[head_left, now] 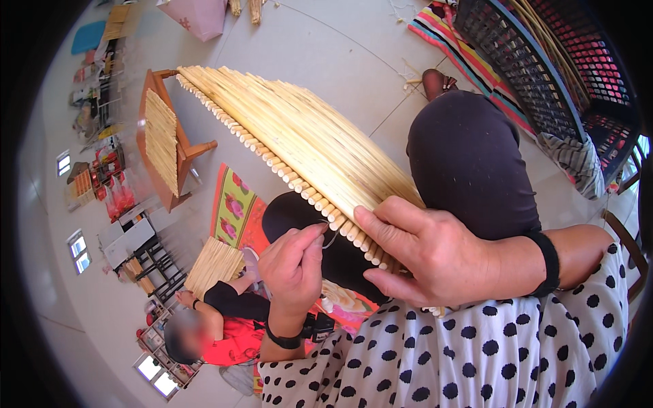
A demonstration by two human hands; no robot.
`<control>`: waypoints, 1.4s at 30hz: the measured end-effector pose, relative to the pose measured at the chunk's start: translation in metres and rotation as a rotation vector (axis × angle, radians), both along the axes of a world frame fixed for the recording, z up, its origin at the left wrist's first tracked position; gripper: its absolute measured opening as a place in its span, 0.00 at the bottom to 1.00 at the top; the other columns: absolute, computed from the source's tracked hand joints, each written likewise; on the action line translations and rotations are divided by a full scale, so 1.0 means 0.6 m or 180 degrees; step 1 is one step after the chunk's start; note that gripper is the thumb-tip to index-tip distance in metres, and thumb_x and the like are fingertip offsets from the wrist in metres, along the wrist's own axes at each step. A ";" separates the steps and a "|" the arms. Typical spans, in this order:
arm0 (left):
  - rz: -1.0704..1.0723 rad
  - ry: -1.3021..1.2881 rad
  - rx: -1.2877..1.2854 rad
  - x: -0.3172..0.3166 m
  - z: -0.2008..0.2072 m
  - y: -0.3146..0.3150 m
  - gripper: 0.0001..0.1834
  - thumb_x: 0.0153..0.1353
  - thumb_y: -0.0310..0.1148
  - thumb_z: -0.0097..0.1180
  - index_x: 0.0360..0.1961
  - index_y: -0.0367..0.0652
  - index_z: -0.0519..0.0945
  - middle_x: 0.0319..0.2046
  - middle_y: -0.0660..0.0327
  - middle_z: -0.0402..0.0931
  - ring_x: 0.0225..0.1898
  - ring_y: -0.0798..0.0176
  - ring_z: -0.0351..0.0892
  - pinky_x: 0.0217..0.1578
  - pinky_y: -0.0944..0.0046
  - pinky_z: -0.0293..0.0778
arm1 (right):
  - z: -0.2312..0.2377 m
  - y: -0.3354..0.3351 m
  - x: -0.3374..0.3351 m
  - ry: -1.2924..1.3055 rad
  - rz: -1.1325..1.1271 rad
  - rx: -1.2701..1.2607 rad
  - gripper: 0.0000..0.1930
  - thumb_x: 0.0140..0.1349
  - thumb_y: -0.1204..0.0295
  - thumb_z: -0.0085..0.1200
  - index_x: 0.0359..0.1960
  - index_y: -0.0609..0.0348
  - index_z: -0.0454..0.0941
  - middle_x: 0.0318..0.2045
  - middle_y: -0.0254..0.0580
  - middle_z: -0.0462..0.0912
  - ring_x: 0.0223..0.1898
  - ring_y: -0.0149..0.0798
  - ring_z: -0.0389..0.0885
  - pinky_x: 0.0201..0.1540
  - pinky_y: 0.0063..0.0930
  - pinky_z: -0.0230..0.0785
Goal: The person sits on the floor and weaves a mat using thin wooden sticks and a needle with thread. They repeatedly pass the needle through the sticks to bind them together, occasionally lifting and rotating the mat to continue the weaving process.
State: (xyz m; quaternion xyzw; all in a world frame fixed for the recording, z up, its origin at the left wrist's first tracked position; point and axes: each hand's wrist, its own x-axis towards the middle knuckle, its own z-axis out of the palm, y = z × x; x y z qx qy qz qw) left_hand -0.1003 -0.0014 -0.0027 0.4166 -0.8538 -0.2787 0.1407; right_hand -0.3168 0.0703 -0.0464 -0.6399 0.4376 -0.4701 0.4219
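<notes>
A mat of pale straw stalks (292, 129), laid side by side, slants across my lap with its cut stalk ends in a row along the near-left edge. My right hand (435, 251) grips its near end, thumb on top and the other fingers partly hidden. At the row of cut ends, my left hand (294, 265) is closed in a pinch, thumb against forefinger. A thin curved thread (332, 239) shows beside those fingertips; its full run is hidden. The mat's far end reaches toward a wooden stool.
The brown wooden stool (160, 146) carries another straw piece. At lower left a person in red (235, 340) sits beside a straw mat (212, 266). Dark plastic baskets (524, 61) holding stalks stand at upper right, by a striped cloth (462, 51). A pink bag (197, 15) is at the top.
</notes>
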 end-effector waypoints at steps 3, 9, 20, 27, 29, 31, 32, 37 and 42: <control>0.0030 0.0039 0.0008 -0.004 -0.002 0.000 0.09 0.56 0.15 0.57 0.39 0.31 0.81 0.21 0.56 0.76 0.19 0.62 0.73 0.21 0.67 0.66 | 0.001 -0.001 -0.001 -0.0043 0.0013 0.0010 0.30 0.55 0.70 0.61 0.53 0.86 0.68 0.38 0.55 0.71 0.36 0.50 0.78 0.38 0.33 0.76; 0.0069 0.0022 0.0058 -0.010 -0.004 -0.004 0.08 0.56 0.15 0.57 0.38 0.31 0.80 0.21 0.55 0.75 0.19 0.62 0.73 0.21 0.67 0.66 | 0.000 -0.001 -0.003 -0.0079 0.0034 0.0051 0.30 0.54 0.71 0.61 0.53 0.86 0.68 0.38 0.56 0.70 0.37 0.50 0.77 0.39 0.33 0.76; 0.0062 0.0151 0.0190 -0.016 -0.008 -0.007 0.06 0.56 0.15 0.58 0.36 0.30 0.79 0.20 0.56 0.72 0.19 0.62 0.71 0.20 0.67 0.65 | 0.000 0.000 -0.005 -0.0161 0.0133 0.0078 0.30 0.54 0.72 0.61 0.54 0.86 0.67 0.38 0.56 0.70 0.37 0.50 0.77 0.40 0.32 0.75; 0.0223 -0.0072 0.0365 -0.016 0.005 -0.001 0.04 0.59 0.17 0.56 0.36 0.31 0.78 0.21 0.57 0.74 0.21 0.65 0.73 0.22 0.67 0.67 | 0.002 0.000 -0.004 -0.0076 0.0183 0.0142 0.30 0.56 0.70 0.60 0.54 0.85 0.67 0.39 0.56 0.70 0.40 0.49 0.77 0.42 0.32 0.75; 0.0328 -0.0295 0.0404 -0.021 0.016 0.003 0.04 0.61 0.18 0.55 0.38 0.31 0.78 0.22 0.57 0.75 0.21 0.66 0.74 0.23 0.68 0.68 | 0.001 -0.001 -0.001 -0.0077 0.0127 0.0126 0.32 0.55 0.70 0.61 0.57 0.82 0.65 0.40 0.55 0.70 0.39 0.49 0.77 0.40 0.33 0.75; 0.0544 -0.0350 0.0415 -0.026 0.017 0.009 0.04 0.63 0.19 0.54 0.38 0.32 0.78 0.22 0.57 0.75 0.22 0.66 0.75 0.24 0.68 0.70 | -0.006 0.001 0.009 -0.0121 -0.0035 0.0094 0.37 0.53 0.72 0.65 0.62 0.77 0.62 0.41 0.53 0.70 0.33 0.50 0.78 0.34 0.34 0.76; 0.0654 -0.0378 0.0421 -0.029 0.017 0.013 0.04 0.63 0.19 0.53 0.39 0.33 0.78 0.23 0.57 0.75 0.22 0.67 0.76 0.24 0.68 0.70 | -0.006 0.001 0.009 -0.0098 -0.0051 0.0094 0.37 0.53 0.72 0.64 0.63 0.76 0.61 0.41 0.53 0.70 0.34 0.50 0.78 0.34 0.35 0.76; 0.0968 -0.0220 0.0588 -0.028 0.012 0.022 0.04 0.64 0.21 0.53 0.38 0.34 0.78 0.22 0.58 0.76 0.22 0.67 0.77 0.25 0.69 0.70 | -0.005 0.001 0.007 -0.0007 -0.0018 0.0131 0.38 0.53 0.73 0.63 0.64 0.74 0.61 0.42 0.53 0.69 0.35 0.51 0.78 0.34 0.35 0.75; 0.0981 -0.0204 0.0366 -0.027 0.004 0.026 0.04 0.64 0.21 0.53 0.38 0.35 0.78 0.22 0.59 0.76 0.22 0.68 0.76 0.24 0.69 0.70 | -0.008 -0.001 0.010 0.0024 0.0006 0.0096 0.37 0.53 0.73 0.62 0.64 0.76 0.60 0.41 0.53 0.69 0.34 0.51 0.77 0.33 0.36 0.75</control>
